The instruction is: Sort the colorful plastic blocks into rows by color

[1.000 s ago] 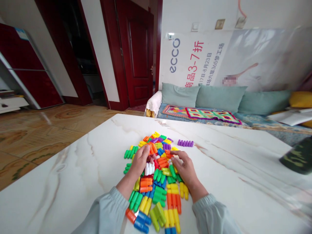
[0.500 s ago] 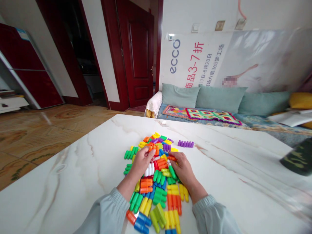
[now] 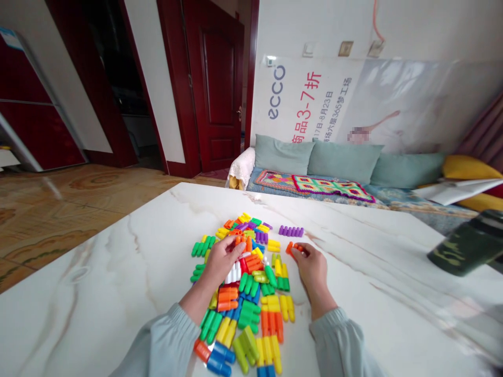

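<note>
A heap of coloured plastic bullet-shaped blocks (image 3: 247, 293) lies on the white marble table (image 3: 118, 283) in front of me. My left hand (image 3: 220, 259) rests on the heap's middle, fingers curled on an orange block (image 3: 240, 241). My right hand (image 3: 310, 264) is at the heap's right edge, pinching a small orange block (image 3: 293, 248) between thumb and fingers just above the table. A purple block (image 3: 291, 231) lies apart beyond it.
A dark green camouflage bottle (image 3: 466, 246) lies at the table's right side. Behind the table stands a sofa with teal cushions (image 3: 341, 162) and a patterned mat. A dark red door (image 3: 216, 89) and wooden floor are at left.
My right hand has moved out of the heap to its right edge, carrying a small orange block. The left hand stays on the heap. The view shifted slightly right.
</note>
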Motion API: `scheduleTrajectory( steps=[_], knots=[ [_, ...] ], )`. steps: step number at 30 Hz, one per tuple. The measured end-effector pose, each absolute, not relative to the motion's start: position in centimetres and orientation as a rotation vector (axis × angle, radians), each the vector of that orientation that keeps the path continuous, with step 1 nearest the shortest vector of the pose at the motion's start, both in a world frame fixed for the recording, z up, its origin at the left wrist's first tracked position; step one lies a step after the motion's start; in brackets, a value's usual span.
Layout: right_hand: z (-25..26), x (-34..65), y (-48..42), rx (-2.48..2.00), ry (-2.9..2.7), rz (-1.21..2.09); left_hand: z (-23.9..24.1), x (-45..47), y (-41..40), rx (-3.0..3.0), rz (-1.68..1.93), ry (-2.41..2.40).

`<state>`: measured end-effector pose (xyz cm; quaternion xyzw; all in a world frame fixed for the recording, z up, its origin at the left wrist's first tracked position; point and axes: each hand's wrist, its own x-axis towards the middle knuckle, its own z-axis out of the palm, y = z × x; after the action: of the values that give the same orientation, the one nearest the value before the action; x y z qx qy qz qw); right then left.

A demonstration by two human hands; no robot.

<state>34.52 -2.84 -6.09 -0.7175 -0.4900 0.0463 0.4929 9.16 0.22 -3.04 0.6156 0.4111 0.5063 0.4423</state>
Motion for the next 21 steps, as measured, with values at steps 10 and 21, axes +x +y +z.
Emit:
scheduleTrajectory(
  steps=[10,21],
  knots=[
    [-7.3,35.0,0.9,-1.603,-1.257,-0.002,-3.1,9.2,0.3,1.492,1.237,1.034],
    [-7.5,35.0,2.4,-1.65,-1.235,-0.009,-3.6,9.1,0.6,1.543,1.233,1.062]
  ],
)
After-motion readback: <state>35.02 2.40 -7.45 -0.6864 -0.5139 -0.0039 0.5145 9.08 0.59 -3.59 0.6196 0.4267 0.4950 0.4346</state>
